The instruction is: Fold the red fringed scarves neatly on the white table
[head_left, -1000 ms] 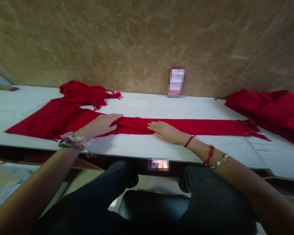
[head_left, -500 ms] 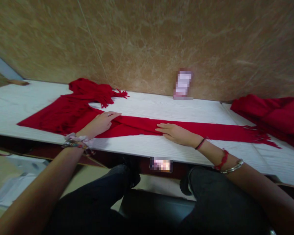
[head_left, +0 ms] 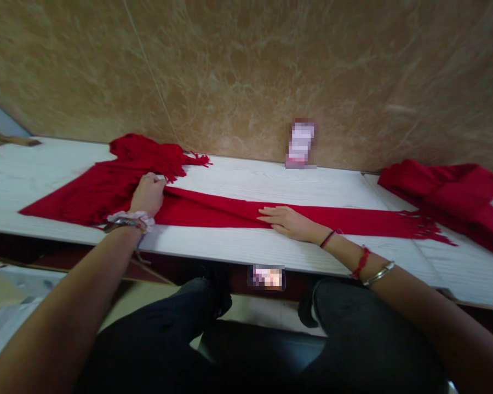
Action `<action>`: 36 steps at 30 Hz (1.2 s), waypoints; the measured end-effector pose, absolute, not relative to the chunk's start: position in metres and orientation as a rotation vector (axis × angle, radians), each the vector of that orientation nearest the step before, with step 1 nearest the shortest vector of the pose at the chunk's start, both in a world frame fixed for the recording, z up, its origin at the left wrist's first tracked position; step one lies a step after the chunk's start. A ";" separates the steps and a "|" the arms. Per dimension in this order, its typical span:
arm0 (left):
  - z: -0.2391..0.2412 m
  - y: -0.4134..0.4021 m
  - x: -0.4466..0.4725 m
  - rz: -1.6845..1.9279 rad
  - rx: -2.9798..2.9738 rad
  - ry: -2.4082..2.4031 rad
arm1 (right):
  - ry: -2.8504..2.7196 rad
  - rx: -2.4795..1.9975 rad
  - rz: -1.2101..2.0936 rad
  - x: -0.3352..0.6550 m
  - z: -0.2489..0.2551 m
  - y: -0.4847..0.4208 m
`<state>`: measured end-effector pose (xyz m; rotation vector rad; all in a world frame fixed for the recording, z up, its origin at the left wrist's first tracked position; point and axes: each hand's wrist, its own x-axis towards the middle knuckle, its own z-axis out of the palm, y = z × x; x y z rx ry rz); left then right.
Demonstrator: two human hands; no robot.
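Observation:
A long red scarf (head_left: 205,210) with fringed ends lies along the white tabletop, folded lengthwise in its middle stretch. My left hand (head_left: 148,192) grips its far edge with curled fingers, close to the bunched left part. A slanting fold runs from there toward my right hand (head_left: 285,220), which lies flat on the cloth with fingers stretched out. To the left the scarf spreads wider, and one fringed end (head_left: 195,159) is heaped near the wall. The other fringe (head_left: 429,227) trails out at the right.
More red cloth (head_left: 443,189) is piled at the right of the white table (head_left: 246,246). A brown marbled wall (head_left: 230,71) rises along the far edge. A blurred-out phone-like object (head_left: 301,143) leans against it. Another blurred item (head_left: 267,277) is below the near edge, by my legs.
My left hand has moved left and its stretched fingers have curled onto the scarf's far edge. The fold there now lies straighter. My right hand stays flat in place.

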<state>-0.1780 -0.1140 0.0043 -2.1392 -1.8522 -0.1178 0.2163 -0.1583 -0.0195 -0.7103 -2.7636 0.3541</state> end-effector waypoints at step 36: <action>0.007 -0.165 -0.157 -0.010 -2.569 -1.635 | -2.726 -0.699 0.500 0.231 -0.018 -0.156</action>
